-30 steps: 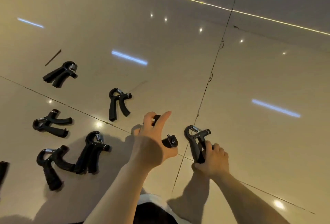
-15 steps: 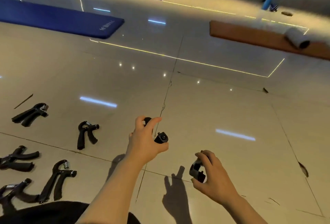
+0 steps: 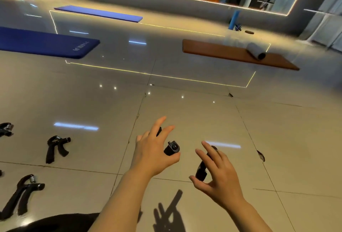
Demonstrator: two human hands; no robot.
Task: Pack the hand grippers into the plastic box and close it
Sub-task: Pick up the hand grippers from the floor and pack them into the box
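My left hand (image 3: 153, 150) holds a black hand gripper (image 3: 171, 148) above the tiled floor, fingers spread, its knob end poking out past the thumb. My right hand (image 3: 218, 174) holds a second black hand gripper (image 3: 201, 170) between thumb and fingers, just right of the first. More black hand grippers lie on the floor at the left: one (image 3: 56, 147) at mid left, one (image 3: 22, 194) at lower left, and one (image 3: 5, 129) cut by the left edge. No plastic box is in view.
A dark blue mat (image 3: 46, 42) and a lighter blue mat (image 3: 100, 13) lie far left. An orange mat (image 3: 235, 54) with a grey roll (image 3: 256, 51) lies far right. A blue foam roller (image 3: 234, 20) stands by the back wall.
The view has tilted up, showing more of the room. Both hands rose off the floor with their grippers, and the fingers of both hands have spread.
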